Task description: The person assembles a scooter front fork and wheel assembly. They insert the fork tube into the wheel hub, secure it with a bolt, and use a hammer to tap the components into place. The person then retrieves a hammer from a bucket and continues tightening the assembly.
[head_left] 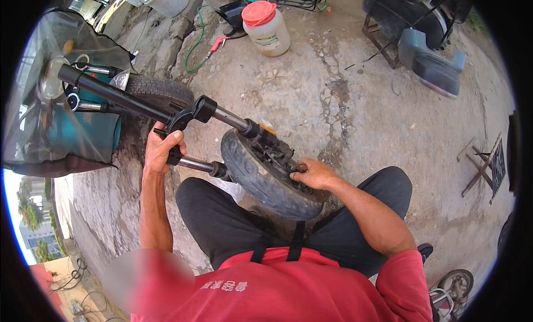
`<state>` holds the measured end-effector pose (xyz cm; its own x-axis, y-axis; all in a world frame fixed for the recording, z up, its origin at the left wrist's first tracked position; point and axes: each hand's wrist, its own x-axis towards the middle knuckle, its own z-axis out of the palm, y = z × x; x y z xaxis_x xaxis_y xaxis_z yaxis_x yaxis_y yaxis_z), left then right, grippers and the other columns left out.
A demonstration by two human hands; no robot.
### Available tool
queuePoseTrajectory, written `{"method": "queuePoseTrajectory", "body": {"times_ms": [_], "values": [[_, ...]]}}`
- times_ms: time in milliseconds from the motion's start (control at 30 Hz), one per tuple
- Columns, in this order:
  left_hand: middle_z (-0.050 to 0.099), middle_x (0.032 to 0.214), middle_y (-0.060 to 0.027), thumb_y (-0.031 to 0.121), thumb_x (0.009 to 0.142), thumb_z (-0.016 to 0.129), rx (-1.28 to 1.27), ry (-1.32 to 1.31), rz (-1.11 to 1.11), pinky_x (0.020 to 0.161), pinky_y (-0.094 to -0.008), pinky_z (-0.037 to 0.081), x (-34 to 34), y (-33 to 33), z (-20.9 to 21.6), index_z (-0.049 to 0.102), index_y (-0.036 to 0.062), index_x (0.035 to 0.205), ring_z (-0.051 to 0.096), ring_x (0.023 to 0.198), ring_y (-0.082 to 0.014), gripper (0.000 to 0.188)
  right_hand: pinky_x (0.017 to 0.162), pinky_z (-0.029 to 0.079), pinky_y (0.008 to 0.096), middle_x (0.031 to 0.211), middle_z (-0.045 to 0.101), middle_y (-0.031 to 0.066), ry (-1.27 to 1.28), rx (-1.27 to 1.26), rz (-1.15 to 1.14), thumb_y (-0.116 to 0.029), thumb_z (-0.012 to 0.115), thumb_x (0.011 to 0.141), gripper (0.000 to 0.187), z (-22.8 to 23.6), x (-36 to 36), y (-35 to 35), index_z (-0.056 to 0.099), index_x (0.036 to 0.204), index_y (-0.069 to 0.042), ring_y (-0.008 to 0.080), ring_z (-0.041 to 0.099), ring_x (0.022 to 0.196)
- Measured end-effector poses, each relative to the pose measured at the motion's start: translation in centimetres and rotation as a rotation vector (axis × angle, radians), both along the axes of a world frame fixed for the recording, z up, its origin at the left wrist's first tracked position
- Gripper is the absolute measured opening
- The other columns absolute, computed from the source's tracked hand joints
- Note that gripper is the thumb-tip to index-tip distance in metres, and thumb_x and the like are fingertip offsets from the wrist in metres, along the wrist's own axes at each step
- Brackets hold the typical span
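Note:
Between my knees lies a scooter front wheel (261,178) with a worn black tire, joined to a front fork (229,118) with two silver tubes. A black steering stem (114,93) runs from the fork's clamp toward the upper left. My left hand (162,147) is wrapped round the clamp end near the lower fork tube. My right hand (314,174) is closed at the wheel's hub, by the axle end and the lower fork leg. Its fingertips pinch a small dark part there, too small to name surely.
A teal scooter (89,136) under a clear plastic cover stands at left, its tire (158,93) beside the stem. Ahead are a white tub with a red lid (266,31), a red air gun (218,43) and a green hose (194,56). A folding stool (488,166) stands at right.

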<state>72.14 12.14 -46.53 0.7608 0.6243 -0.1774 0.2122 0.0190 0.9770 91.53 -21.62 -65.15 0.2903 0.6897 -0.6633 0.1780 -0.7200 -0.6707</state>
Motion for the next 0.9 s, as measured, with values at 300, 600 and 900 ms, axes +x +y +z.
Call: {"method": "queuePoseTrajectory", "body": {"times_ms": [300,600,900], "values": [[0.063,0.078,-0.0049,0.018,0.084,0.081,-0.012,-0.012,0.007,0.057,-0.0292,0.054,0.3,0.0,-0.1,0.057,0.0009,0.117,0.064,0.059,-0.0170,0.044,0.095,0.050,0.0425,0.119,0.070,0.0165,-0.014,-0.017,-0.013,-0.051,0.072,0.083,0.063,0.5,0.3,0.4,0.065,0.128,-0.006,0.0325,0.065,0.113],[0.062,0.076,-0.0056,0.019,0.084,0.081,-0.005,0.002,0.032,0.056,-0.0289,0.054,0.3,0.0,0.0,0.058,0.0013,0.116,0.063,0.059,-0.0168,0.043,0.100,0.048,0.0425,0.127,0.067,0.0172,-0.034,-0.052,0.025,-0.052,0.071,0.083,0.068,0.9,0.8,0.8,0.062,0.133,-0.006,0.0333,0.062,0.120],[0.060,0.077,-0.0064,0.019,0.085,0.081,0.004,0.028,0.053,0.054,-0.0292,0.054,0.4,0.0,0.1,0.057,0.0010,0.117,0.062,0.059,-0.0162,0.044,0.102,0.048,0.0424,0.131,0.066,0.0178,-0.019,-0.033,-0.028,-0.051,0.071,0.083,0.072,1.4,1.3,1.2,0.059,0.136,-0.003,0.0338,0.062,0.122]]}}
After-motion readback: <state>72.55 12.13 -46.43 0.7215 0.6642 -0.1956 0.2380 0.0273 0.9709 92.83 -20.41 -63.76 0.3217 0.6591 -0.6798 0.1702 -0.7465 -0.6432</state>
